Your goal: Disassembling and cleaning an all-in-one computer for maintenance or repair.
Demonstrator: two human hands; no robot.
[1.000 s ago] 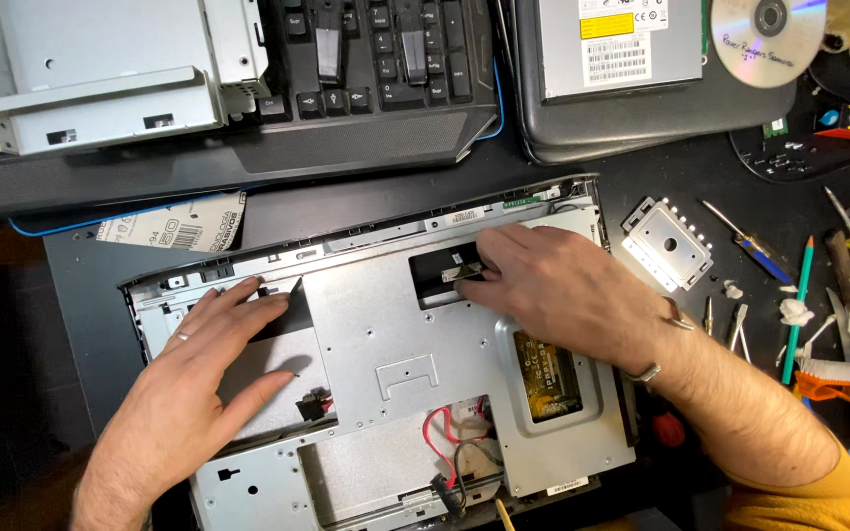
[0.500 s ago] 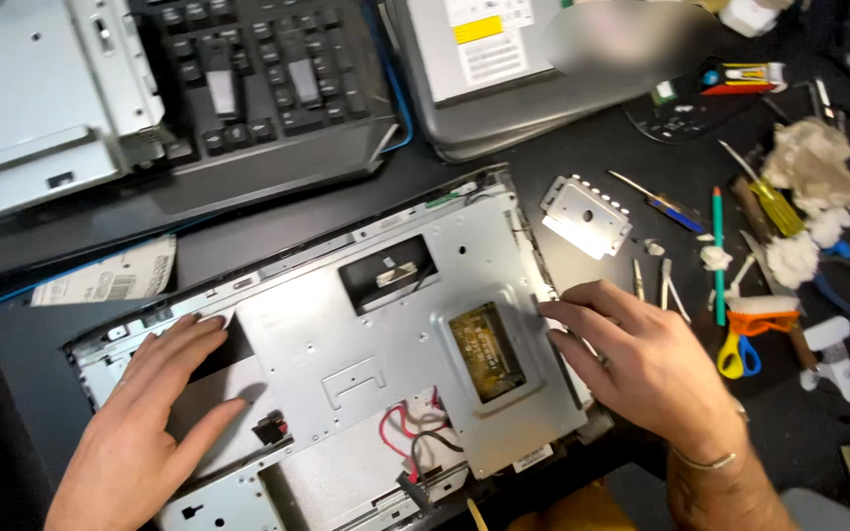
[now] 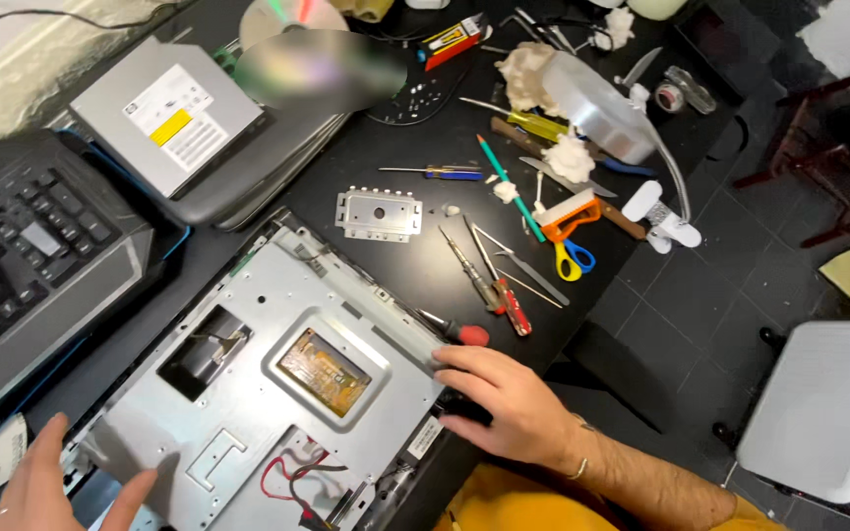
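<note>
drive label: white-yellow rectangle, upper left | chassis sticker: small white, near edge

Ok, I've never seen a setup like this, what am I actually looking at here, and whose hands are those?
There is no machine: the one view comes from a camera worn on a person's head, looking down at their own two bare hands over a black table. The big grey piece is a metal chassis, lying flat, with red wires showing at its near end. The left hand rests open on the chassis's near corner. The right hand lies at its right edge, next to a red-handled screwdriver; it grips nothing that I can see. Further back lie a small metal bracket, more screwdrivers, scissors, a disc drive and a keyboard.
</note>
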